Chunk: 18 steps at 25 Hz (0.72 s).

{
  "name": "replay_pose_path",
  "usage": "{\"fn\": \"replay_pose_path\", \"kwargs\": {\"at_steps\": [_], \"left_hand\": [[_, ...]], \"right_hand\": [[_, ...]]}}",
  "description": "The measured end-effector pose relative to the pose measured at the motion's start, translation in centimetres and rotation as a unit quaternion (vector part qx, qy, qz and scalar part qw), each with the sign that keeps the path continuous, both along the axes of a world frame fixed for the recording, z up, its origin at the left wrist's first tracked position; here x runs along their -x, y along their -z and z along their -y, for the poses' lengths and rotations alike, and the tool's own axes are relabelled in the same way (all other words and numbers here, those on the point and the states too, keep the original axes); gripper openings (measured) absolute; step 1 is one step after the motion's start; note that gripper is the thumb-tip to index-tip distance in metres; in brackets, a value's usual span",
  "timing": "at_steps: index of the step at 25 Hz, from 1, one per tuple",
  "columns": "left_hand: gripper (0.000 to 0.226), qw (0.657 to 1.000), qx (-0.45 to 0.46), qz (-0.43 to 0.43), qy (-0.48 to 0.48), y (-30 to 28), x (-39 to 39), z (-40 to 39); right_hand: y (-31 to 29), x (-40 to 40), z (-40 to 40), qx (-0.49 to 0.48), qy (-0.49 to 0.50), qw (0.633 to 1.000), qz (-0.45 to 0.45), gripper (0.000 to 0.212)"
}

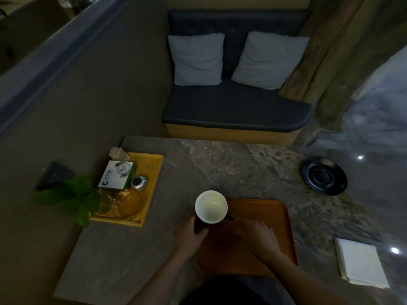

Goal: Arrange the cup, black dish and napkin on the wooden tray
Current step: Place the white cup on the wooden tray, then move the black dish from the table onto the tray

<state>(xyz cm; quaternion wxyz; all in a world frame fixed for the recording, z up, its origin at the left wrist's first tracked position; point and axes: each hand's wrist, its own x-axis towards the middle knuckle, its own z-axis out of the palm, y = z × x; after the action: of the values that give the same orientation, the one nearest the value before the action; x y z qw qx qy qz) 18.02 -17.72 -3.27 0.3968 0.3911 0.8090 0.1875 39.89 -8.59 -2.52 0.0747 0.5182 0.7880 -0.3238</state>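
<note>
A: Status on the cup?

B: Left hand has it. Fingers wrapped around the dark lower body, closed on it. It's upright, white inside, at the tray's far-left corner. Can't tell if it's resting on the tray or held just above.

A: Right hand?

B: Over the tray, just right of the cup. Fingers loosely spread and blurred, nothing in them. Can't tell if it touches the tray.

A: Dish and napkin?

B: Both off the tray. Dish sits on the surface well beyond and to the right of the right fingers, near the far-right edge. Napkin lies folded flat on the surface, well right of those fingers, past the tray's right rim.

A: Anything left of the cup hand?

B: Yellow tray beyond and left of the left fingers, holding a small box and glass pieces. Leaves at its left side.
</note>
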Motion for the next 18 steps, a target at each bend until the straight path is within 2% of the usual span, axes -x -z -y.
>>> {"fn": "replay_pose_path", "kwargs": {"at_steps": [4,8,10,13,16,18], "left_hand": [[0.049,1.000,0.007,-0.005,0.027,-0.5,-2.6,1.8],[0.043,0.991,0.022,-0.016,0.131,-1.4,-6.5,2.5],[0.045,0.976,0.044,-0.033,0.210,-2.2,-9.0,2.2],[0.047,0.936,0.080,-0.066,0.337,-3.6,-12.8,0.8],[0.049,0.908,0.102,-0.098,0.395,-5.0,-16.4,-0.7],[0.050,0.901,0.087,-0.112,0.409,-5.7,-19.0,-1.5]], "right_hand": [[-1.1,-4.0,1.0,-0.050,-0.039,0.997,0.047,0.036],[-2.8,-10.6,2.4,-0.072,-0.064,0.994,0.059,0.032],[-3.5,-14.7,3.2,-0.069,-0.050,0.994,0.062,0.034],[-4.3,-21.1,4.4,-0.068,-0.046,0.991,0.103,0.033],[-4.9,-26.8,5.1,-0.073,-0.029,0.988,0.135,0.033],[-5.3,-30.3,5.4,-0.073,-0.016,0.988,0.132,0.035]]}}
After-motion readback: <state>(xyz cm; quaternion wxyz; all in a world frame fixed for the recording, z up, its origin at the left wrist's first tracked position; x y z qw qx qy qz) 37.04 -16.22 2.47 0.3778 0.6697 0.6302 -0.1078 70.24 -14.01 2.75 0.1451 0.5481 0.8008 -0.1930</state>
